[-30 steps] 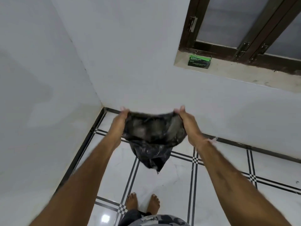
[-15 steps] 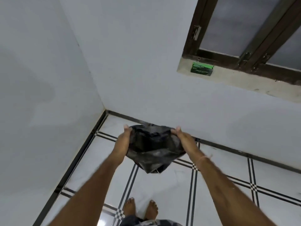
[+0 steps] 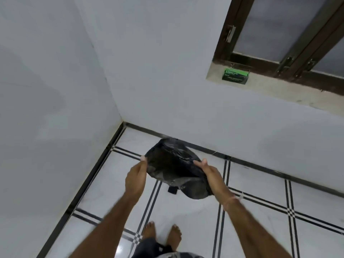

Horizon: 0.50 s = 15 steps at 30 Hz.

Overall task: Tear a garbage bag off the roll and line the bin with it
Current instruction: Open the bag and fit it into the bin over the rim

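Head view: left hand and right hand pinch the black garbage bag open by its edges; next, probably fitting it into the unseen bin.

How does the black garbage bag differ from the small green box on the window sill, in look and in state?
The garbage bag is soft, crumpled and glossy black; the green box is rigid and straight-edged. The garbage bag hangs above the floor, gripped by the left hand and the right hand; the green box rests on the window sill, untouched. Both are near the same wall.
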Motion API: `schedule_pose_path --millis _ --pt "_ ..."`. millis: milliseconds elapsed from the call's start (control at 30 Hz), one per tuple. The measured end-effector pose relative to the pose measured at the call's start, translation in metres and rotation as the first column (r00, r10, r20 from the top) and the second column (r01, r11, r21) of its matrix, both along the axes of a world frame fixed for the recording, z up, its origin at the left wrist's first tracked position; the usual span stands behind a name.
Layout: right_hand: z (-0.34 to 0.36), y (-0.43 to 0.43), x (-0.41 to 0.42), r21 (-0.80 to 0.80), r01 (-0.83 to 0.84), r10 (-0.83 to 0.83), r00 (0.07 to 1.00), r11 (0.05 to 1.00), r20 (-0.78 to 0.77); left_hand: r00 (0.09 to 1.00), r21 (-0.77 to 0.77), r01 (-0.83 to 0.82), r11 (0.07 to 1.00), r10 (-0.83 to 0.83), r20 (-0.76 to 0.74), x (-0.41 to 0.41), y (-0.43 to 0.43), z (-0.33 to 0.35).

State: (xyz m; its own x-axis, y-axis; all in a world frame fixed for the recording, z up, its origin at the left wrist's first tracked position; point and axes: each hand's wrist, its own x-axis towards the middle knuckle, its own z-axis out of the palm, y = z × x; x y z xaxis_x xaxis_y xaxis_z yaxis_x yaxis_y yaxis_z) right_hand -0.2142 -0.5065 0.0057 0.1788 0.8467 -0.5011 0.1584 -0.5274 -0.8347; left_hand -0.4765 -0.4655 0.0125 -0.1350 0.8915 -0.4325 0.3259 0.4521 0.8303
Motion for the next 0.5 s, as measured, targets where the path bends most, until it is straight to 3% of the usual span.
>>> schedule_pose_path --millis 100,133,200,333,500 --pt "0.026 0.016 -0.004 0.072 0.074 -0.068 0.994 0.995 -0.080 0.973 0.055 -0.221 0.974 0.216 0.081 -0.005 0.014 0.006" --pt "0.031 0.017 -0.005 0.102 0.107 -0.097 0.990 0.989 -0.098 0.936 0.003 -0.318 0.948 0.313 0.161 -0.010 0.019 0.003" --pt "0.034 0.016 -0.009 0.128 0.175 -0.158 0.979 0.976 -0.128 0.779 -0.199 -0.471 0.859 0.511 0.362 -0.019 0.029 -0.001" --pt "0.029 0.014 -0.024 0.086 0.232 -0.220 0.966 0.969 -0.138 0.580 -0.412 -0.460 0.786 0.618 0.530 -0.033 0.050 -0.006" --pt "0.019 0.020 -0.040 0.021 0.361 -0.349 0.914 0.932 -0.206 0.519 -0.454 -0.300 0.839 0.543 0.660 -0.065 0.080 -0.020"
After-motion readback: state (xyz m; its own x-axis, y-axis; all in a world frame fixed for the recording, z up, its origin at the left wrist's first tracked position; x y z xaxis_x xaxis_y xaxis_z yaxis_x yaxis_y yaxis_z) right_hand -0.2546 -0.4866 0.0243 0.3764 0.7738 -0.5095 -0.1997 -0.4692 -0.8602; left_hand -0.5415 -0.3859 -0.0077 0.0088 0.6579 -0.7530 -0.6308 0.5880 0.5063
